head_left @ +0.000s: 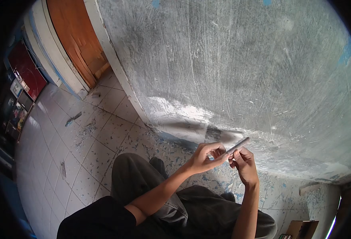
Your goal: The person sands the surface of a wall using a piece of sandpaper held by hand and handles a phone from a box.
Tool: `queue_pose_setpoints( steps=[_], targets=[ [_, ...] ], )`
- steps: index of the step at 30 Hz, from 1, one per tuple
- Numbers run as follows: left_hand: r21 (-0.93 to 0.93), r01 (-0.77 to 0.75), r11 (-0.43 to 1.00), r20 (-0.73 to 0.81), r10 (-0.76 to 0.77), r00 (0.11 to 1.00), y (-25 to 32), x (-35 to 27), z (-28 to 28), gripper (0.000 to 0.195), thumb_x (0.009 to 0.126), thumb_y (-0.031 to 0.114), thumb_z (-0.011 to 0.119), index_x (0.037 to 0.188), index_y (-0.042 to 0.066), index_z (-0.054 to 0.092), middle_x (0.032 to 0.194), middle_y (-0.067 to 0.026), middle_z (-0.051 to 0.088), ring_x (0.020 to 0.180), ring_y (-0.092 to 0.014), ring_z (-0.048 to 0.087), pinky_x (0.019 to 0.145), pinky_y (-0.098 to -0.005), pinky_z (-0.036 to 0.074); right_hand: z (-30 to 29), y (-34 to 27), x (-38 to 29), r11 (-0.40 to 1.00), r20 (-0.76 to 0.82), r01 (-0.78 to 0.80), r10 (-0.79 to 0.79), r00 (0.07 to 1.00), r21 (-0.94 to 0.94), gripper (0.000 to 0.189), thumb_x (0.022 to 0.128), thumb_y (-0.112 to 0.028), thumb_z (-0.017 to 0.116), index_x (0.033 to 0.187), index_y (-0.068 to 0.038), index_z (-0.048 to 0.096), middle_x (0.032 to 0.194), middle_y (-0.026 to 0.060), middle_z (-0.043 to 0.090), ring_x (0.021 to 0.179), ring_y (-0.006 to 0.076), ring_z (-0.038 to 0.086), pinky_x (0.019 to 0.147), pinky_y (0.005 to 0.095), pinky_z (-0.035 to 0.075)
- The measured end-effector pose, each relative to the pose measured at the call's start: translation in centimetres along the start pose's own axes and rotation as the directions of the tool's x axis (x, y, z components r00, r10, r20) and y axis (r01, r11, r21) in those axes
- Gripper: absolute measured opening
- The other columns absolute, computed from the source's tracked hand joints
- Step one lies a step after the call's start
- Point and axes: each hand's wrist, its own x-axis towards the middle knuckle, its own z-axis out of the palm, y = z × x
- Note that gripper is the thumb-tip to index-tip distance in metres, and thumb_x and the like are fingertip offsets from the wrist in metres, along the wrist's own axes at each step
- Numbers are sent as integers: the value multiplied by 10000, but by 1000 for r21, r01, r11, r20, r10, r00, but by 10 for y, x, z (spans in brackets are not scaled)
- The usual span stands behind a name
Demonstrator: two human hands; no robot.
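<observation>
My left hand (208, 156) and my right hand (243, 162) meet in front of the lower part of a scraped grey wall (217, 65). Between their fingers is a thin, greyish strip or rod (238, 145), held at a slant with its far end pointing up and right towards the wall. Whether it is rolled, folded or solid cannot be told. The thumb and fingers of each hand pinch its near part. Low on the wall behind the hands are a brightly lit whitish area (190, 112) and a dark patch (213, 133).
Blue and pale paint flakes cover the tiled floor (103, 143) along the wall. A small pale block (309, 189) and a brown cardboard box (302, 229) lie at right. An orange-brown wooden door (76, 38) and a dark red cabinet (27, 70) stand at left.
</observation>
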Motion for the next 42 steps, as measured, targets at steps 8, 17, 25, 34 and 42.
queue_pose_setpoints(
  steps=[8, 17, 25, 34, 42],
  targets=[
    [167, -94, 981, -59, 106, 993, 1, 1, 0, 123, 712, 32, 636, 728, -15, 523, 643, -41, 527, 568, -76, 516, 511, -225, 437, 2, -3, 1, 1000, 7, -13, 13, 1000, -5, 159, 875, -189, 531, 870, -42, 590, 730, 3, 564, 638, 81, 490, 542, 221, 383],
    [183, -90, 979, -86, 107, 991, -4, 1, 1, 159, 688, 39, 654, 751, -5, 514, 645, -34, 523, 567, -73, 512, 519, -228, 442, 2, -3, 1, 999, -9, -9, 9, 1000, 33, 140, 867, -166, 537, 907, -40, 582, 743, 7, 565, 651, 82, 497, 538, 214, 385],
    [27, 22, 999, 9, -22, 1000, -6, -1, 1, 76, 830, 56, 552, 783, -4, 559, 667, -26, 557, 595, -71, 530, 531, -221, 437, 1, -3, 1, 999, -2, -12, 12, 1000, 34, 123, 862, -157, 542, 897, -46, 583, 730, 2, 556, 652, 78, 498, 537, 212, 382],
    [-210, 280, 937, 142, -255, 957, -9, -1, 4, 309, 930, 258, 394, 762, 28, 515, 665, -10, 519, 632, -97, 526, 608, -251, 430, 1, -4, 2, 998, -78, -30, 34, 996, 48, 143, 824, -175, 601, 843, -35, 614, 703, 6, 561, 611, 77, 487, 523, 211, 367],
    [-127, 361, 924, 162, -340, 926, -8, 1, 5, 267, 918, 243, 435, 794, 27, 532, 663, -10, 517, 632, -95, 520, 592, -246, 419, -1, -6, 3, 999, -141, -9, 5, 990, -34, 125, 791, -143, 632, 794, -18, 629, 661, 11, 564, 573, 65, 469, 502, 202, 347]
  ],
)
